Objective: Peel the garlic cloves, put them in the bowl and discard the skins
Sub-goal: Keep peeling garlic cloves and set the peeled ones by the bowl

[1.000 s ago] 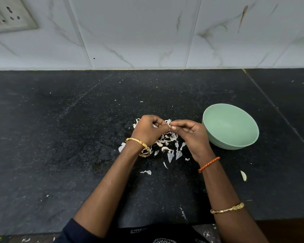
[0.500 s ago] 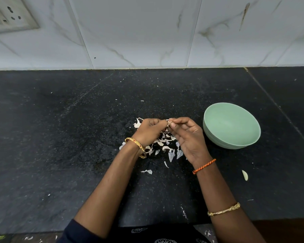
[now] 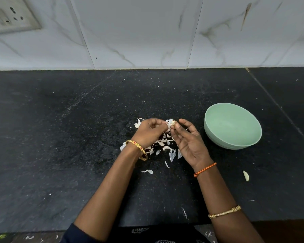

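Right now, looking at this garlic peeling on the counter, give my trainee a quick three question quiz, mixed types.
1. True or false: the green bowl holds peeled cloves.
2. Multiple choice: the garlic clove being peeled is pinched by A) the left hand alone, B) the right hand, C) neither hand.
3. Fill in: a loose clove lies on the counter on the bowl's near side, to the person's ____.

Key: 1 false, the visible inside looks empty. 2 B. 3 right.
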A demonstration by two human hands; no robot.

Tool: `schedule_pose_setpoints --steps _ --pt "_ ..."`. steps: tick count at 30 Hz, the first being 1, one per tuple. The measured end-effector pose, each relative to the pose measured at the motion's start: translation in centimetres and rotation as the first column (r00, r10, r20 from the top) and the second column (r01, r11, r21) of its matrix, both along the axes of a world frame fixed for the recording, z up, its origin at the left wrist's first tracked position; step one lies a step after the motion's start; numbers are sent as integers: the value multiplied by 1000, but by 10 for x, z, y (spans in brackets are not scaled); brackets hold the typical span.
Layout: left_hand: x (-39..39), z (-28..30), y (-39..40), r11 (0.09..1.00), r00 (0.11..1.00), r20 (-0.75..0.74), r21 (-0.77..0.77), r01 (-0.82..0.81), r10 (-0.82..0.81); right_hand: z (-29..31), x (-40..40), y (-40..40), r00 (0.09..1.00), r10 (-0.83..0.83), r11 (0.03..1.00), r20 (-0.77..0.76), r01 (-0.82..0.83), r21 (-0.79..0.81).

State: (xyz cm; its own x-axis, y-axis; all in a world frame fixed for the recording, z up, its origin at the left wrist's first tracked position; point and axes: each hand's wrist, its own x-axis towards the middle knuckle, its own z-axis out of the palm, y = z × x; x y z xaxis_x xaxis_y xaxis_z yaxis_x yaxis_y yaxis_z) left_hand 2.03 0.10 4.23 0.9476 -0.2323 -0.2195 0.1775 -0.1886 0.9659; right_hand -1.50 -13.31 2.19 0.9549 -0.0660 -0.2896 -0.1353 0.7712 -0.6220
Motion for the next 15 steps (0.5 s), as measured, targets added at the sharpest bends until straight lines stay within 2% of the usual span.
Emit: schedule_pose_setpoints --steps 3,10,13,15 --pt "4 4 5 999 986 163 30 -32 26 1 0 -3 1000 -29 993 -7 28 -113" --pt "-2 4 0 994 930 367 107 -10 -30 8 2 2 994 -89 884 68 110 -454" --pt "0 -1 -1 988 914 406 128 -81 23 8 2 3 991 -95 861 93 129 -493" --pt "2 -5 -2 987 911 408 117 -115 58 9 1 5 993 -94 879 70 116 -463"
